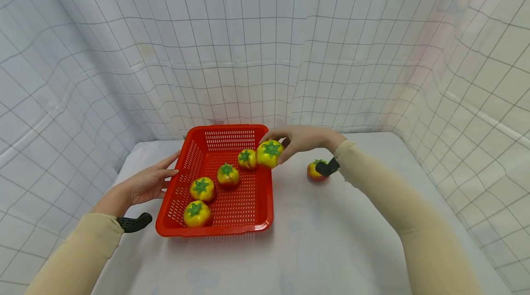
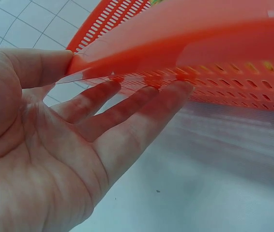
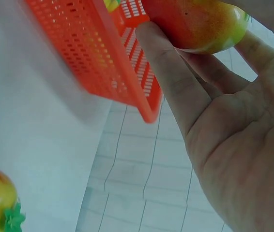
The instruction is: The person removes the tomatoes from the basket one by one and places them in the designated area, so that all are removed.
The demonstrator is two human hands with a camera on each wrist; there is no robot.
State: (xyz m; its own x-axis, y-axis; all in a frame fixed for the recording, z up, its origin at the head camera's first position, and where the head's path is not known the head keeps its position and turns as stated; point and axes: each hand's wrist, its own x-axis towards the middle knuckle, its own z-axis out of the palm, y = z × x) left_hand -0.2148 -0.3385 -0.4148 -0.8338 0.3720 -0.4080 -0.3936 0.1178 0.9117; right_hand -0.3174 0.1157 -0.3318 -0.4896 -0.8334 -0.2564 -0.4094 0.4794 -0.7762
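My right hand (image 1: pixel 304 140) holds a yellow-and-red tomato (image 1: pixel 269 153) with a green star-shaped top, its fingers and thumb around the sides. That tomato is over the right rim of a red plastic basket (image 1: pixel 265 212). Several similar tomatoes lie in the basket, among them one at the front left (image 1: pixel 197 214) and one near the middle (image 1: pixel 228 176). At the basket's left side, my left hand (image 1: pixel 146 184) rests its fairly straight fingers against the outer wall. In the left wrist view its thumb touches the rim (image 2: pixel 185 41).
Another tomato (image 1: pixel 316 171) sits on the white table (image 1: pixel 331 240) right of the basket, partly behind a black wrist strap end (image 1: pixel 328 167). White sheets with a dark grid (image 1: pixel 265 55) hang behind the table and along both sides.
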